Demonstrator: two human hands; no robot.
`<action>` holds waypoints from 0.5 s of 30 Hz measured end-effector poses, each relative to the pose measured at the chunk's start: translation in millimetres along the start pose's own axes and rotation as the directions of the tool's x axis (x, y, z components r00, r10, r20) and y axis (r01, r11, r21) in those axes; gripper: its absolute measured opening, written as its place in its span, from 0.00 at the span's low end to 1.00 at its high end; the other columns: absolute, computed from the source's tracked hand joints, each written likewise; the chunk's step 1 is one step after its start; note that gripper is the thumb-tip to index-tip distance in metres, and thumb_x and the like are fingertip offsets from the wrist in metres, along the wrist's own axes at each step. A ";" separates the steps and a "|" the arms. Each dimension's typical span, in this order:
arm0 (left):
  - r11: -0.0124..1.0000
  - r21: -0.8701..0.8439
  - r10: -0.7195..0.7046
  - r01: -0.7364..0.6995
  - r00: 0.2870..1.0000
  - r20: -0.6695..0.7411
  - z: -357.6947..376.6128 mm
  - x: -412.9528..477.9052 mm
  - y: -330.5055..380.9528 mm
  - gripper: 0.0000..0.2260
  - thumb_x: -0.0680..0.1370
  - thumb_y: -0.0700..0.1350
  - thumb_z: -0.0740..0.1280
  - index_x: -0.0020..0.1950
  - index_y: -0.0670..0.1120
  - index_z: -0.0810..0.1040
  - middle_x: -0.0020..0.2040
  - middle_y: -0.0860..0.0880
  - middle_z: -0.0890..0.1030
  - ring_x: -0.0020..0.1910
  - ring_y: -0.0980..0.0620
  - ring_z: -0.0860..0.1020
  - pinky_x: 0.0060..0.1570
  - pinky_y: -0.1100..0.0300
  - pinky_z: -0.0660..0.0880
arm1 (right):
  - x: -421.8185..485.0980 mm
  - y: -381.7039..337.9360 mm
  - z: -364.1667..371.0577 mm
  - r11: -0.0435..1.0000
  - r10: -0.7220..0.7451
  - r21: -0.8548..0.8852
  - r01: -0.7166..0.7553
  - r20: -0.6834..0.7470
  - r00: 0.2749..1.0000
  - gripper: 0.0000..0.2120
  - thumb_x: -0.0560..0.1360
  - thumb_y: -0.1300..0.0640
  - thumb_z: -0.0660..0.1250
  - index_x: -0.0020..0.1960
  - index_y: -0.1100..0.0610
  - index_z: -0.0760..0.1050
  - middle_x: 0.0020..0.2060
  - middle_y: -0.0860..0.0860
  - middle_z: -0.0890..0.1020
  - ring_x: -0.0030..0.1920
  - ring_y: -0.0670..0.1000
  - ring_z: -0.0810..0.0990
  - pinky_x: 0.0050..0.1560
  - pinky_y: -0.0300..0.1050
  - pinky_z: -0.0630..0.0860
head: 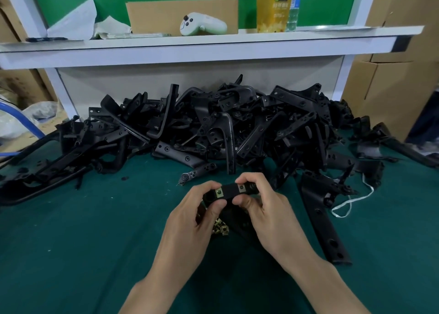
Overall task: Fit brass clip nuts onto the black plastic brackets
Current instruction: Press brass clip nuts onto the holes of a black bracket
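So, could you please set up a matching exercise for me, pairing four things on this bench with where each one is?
Things:
1. black bracket
2. loose brass clip nuts
3. white controller
4. white cord

Places:
A. on the upper shelf
B. on the green mat, right of the hands
C. gripped by the left hand and right hand
D. on the mat, under the hands

Pairs: 1-C, 2-D, 3-A, 4-B.

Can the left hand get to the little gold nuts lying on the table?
Probably yes. The loose nuts lie on the green table just below the left hand, with nothing covering them. But it grips the bracket now, so it would have to let go first.
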State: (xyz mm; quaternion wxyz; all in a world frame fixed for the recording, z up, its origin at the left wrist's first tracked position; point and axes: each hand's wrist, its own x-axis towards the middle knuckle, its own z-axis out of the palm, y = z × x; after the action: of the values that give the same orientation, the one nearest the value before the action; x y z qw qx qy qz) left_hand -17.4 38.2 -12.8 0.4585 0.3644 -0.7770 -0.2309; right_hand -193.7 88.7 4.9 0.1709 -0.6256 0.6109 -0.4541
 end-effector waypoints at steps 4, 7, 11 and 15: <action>0.999 -0.029 -0.035 0.034 0.999 -0.031 3.3 -1.1 -0.4 0.12 0.78 0.68 0.61 0.60 0.72 0.70 0.44 0.62 0.80 0.41 0.57 0.79 0.37 0.69 0.72 | -0.4 -5.3 0.8 0.997 -0.052 -0.063 0.049 -0.047 0.998 0.11 0.82 0.51 0.62 0.60 0.36 0.67 0.44 0.28 0.80 0.36 0.46 0.79 0.36 0.45 0.76; 0.998 -0.036 -0.046 0.044 0.997 -0.056 2.8 -1.7 -0.9 0.15 0.76 0.70 0.61 0.62 0.73 0.69 0.44 0.61 0.81 0.43 0.57 0.80 0.39 0.68 0.74 | -2.3 -7.6 1.2 0.996 -0.087 -0.037 0.083 -0.096 0.992 0.10 0.81 0.48 0.64 0.60 0.35 0.68 0.46 0.26 0.79 0.45 0.37 0.81 0.40 0.40 0.75; 0.999 -0.033 -0.026 0.023 0.996 -0.091 -0.8 -1.0 -2.0 0.15 0.76 0.71 0.60 0.62 0.74 0.69 0.40 0.56 0.80 0.36 0.55 0.78 0.33 0.66 0.73 | -2.0 -11.8 2.0 0.987 -0.159 -0.041 0.154 -0.169 0.973 0.12 0.77 0.38 0.63 0.59 0.36 0.69 0.54 0.30 0.77 0.50 0.33 0.78 0.43 0.38 0.76; 0.997 -0.067 -0.038 0.031 0.993 -0.109 -1.5 -0.4 0.0 0.14 0.76 0.71 0.61 0.61 0.74 0.69 0.39 0.54 0.79 0.36 0.53 0.77 0.32 0.65 0.73 | -2.5 -13.9 1.9 0.972 -0.220 -0.124 0.197 -0.206 0.954 0.14 0.76 0.35 0.61 0.59 0.38 0.70 0.56 0.34 0.73 0.50 0.33 0.77 0.41 0.46 0.80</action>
State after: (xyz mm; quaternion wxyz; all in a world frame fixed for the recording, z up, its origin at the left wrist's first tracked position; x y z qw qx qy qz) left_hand -15.9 38.4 -12.4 0.5083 0.3749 -0.7360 -0.2438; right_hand -183.4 93.0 13.7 0.0216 -0.6409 0.5789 -0.5036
